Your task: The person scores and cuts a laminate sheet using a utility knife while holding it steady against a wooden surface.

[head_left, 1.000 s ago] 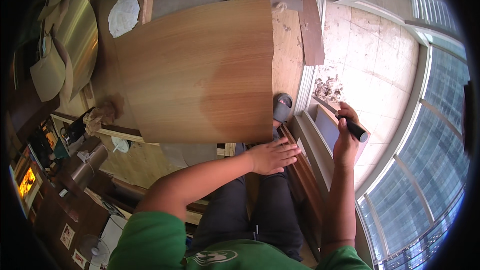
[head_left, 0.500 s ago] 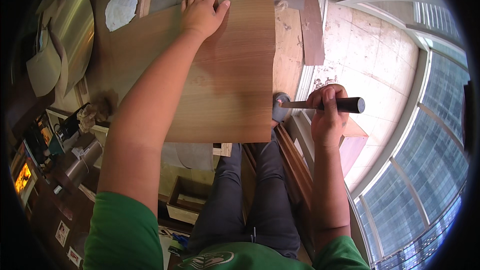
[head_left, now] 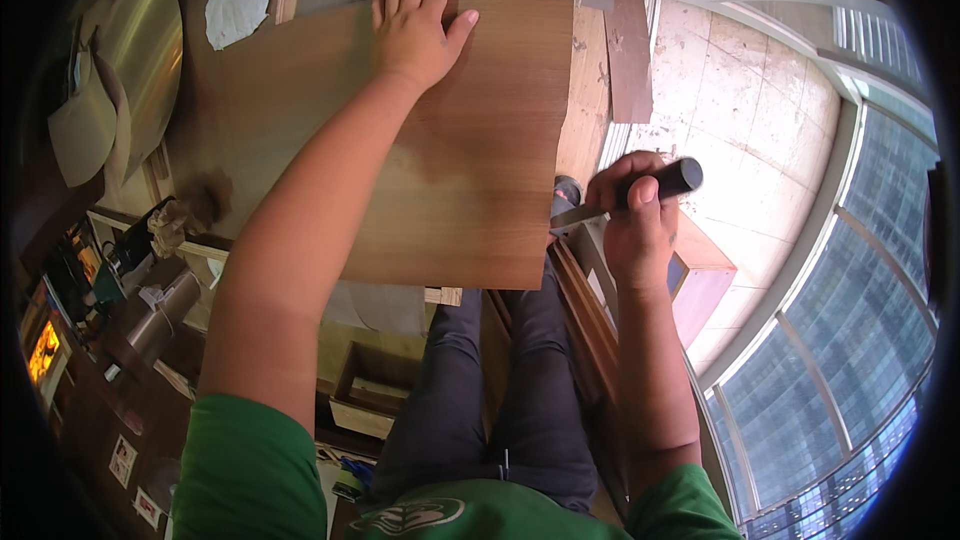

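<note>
Your right hand (head_left: 640, 228) is wrapped round the black handle of the knife (head_left: 676, 180), fingers curled and thumb on top. Half a second ago the handle lies nearly level; now its butt points to the upper right and the blade (head_left: 580, 217) slopes down to the left. The knife's long axis follows that diagonal, with the tip just beside the board's right edge; I cannot tell whether they touch. Your left hand (head_left: 414, 37) lies open on the board (head_left: 480, 160), much as before, fingers spread past the far edge, gripping nothing. The board's long axis runs left to right; its right edge, earlier almost straight up, now slants, the far corner shifted rightward. A slipper (head_left: 567, 192) shows beside that edge.
</note>
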Available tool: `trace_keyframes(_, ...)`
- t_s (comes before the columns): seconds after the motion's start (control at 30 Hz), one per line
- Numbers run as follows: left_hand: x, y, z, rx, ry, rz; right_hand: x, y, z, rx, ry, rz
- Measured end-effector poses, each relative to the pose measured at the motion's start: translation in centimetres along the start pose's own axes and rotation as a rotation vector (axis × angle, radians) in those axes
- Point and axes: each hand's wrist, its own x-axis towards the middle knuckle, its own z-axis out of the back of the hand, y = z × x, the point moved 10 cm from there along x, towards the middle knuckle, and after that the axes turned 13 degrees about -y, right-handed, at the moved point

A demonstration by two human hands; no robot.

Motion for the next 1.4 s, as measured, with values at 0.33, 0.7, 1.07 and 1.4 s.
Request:
trace_keyframes(0.33, -7.3, -2.6, 1.3, 0.036, 0.104, 0.115, 4.5, -2.3, -2.9, -0.155, -0.018, 0.076)
trace_keyframes(0.7, -7.3, -2.5, 1.3, 0.016, 0.101, 0.126, 9.3, -3.9, -4.6, -0.179, -0.318, 0.016)
trace_keyframes(1.07, -7.0, -2.7, 1.3, 0.015, 0.126, 0.129, 10.6, -2.8, -4.9, -0.04, -0.259, 0.069)
trace_keyframes(1.4, -7.5, -2.0, 1.4, -0.005, 0.135, 0.158, 8.6, 0.1, -6.5, 0.018, -0.176, 0.024)
